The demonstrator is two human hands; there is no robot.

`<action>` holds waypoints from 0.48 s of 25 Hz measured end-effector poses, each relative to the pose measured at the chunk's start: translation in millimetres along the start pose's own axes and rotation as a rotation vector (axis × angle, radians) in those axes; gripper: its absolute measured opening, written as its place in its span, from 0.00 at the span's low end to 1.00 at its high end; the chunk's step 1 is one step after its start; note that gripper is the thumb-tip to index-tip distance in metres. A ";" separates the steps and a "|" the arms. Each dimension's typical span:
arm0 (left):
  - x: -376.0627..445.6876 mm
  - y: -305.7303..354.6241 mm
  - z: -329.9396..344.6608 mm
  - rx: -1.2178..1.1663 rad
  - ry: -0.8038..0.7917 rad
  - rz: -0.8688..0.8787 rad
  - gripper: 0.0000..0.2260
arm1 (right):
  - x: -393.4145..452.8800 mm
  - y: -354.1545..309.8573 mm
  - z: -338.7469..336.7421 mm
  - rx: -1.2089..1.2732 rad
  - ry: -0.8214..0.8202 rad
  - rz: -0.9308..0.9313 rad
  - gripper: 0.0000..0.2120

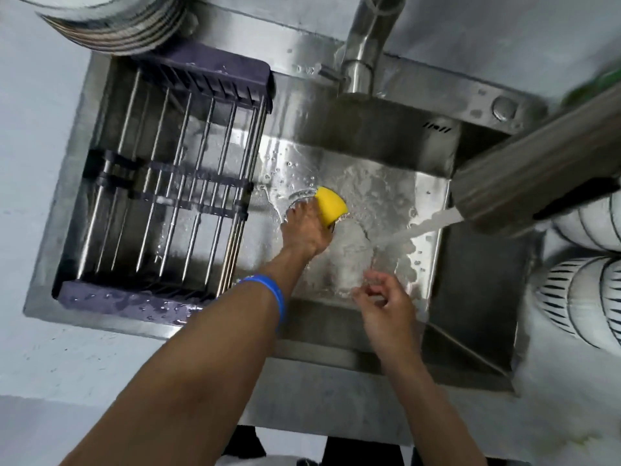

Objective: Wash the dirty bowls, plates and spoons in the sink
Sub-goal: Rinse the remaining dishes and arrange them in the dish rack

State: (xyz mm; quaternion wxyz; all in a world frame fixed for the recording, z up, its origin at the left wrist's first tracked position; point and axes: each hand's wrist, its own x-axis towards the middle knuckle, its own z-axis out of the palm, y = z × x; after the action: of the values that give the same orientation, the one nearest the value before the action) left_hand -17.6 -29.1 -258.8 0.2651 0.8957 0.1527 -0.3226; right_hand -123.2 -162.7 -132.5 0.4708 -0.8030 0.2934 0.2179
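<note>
Two bare forearms are reaching in from the near edge over a brushed steel sink (363, 156). The right hand (386, 297) is hovering above the wet basin floor near the water stream (426, 227), its fingers loosely curled and holding nothing. The left hand (304, 230), a blue band (272, 294) ringing its wrist, is gripping a yellow sponge (331, 205), soft and bent into a curve, by the round drain (299, 196). To the left, a drying rack (174, 176) of thin metal rods with dark plastic ends is sitting across the sink and standing empty. On the right counter, white ribbed bowls (578, 297) with black dashes are lying stacked on their sides. A steel tap (537, 176) is pouring from the right. At the far left, a stack of pale plates (117, 25) is resting beyond the rack.
</note>
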 end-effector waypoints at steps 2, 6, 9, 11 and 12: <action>10.7 -1.0 9.0 0.069 0.076 0.007 0.37 | -3.1 7.1 -3.2 -0.001 -0.045 -0.023 0.09; 16.6 3.6 -5.2 -0.098 0.084 -0.123 0.28 | 1.6 7.9 -1.7 0.012 -0.094 -0.046 0.08; 5.5 7.6 -22.9 -0.250 -0.007 -0.156 0.17 | 18.6 2.7 1.1 0.051 -0.071 0.045 0.08; -4.4 8.3 -26.7 -0.276 -0.043 -0.136 0.16 | 27.5 0.5 -0.7 0.029 -0.067 0.053 0.08; -12.7 8.8 -28.5 -0.352 -0.045 -0.145 0.14 | 29.5 -1.2 -2.4 0.032 -0.050 0.048 0.07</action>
State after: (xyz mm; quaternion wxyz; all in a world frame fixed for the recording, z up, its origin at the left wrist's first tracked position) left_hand -9.0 -21.3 -228.6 0.3972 0.8146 0.2651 -0.3292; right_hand -100.6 -172.2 -149.2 0.4852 -0.7824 0.3041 0.2447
